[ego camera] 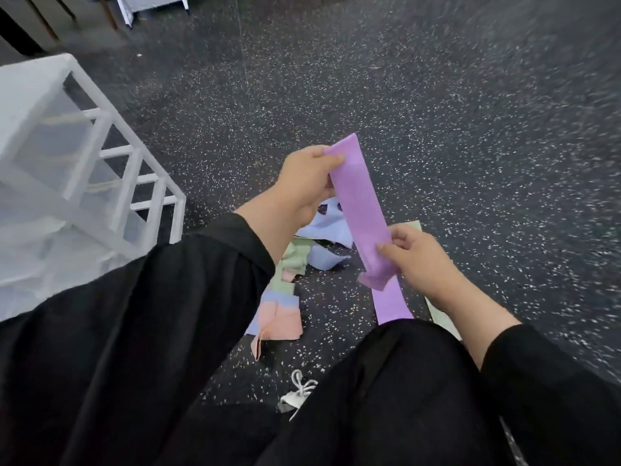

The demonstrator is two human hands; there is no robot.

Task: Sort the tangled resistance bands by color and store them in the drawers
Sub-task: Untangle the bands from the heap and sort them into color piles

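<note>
Two hands hold one purple band (pixel 359 203) above the dark speckled floor (pixel 470 129). The left hand (pixel 302 183) pinches the far end of the band, with the thumb on top and the fingers curled under it. The right hand (pixel 416 260) grips the near part of the same band, the thumb pressing on its face and the fingers wrapped behind. The band is stretched flat between the two hands, and its loose tail hangs down to the right knee.

On the floor under the hands lies a pile of bands (pixel 295 264), still mixed together: I can see light blue, green and pink pieces, but they overlap, so I cannot count them exactly. One pale green band (pixel 440 314) shows partly behind the right wrist.

At the left stands one white drawer unit (pixel 67 183) with clear drawers; some color shows faintly inside. Near the bottom there is one white shoe (pixel 297 395) with laces.
</note>
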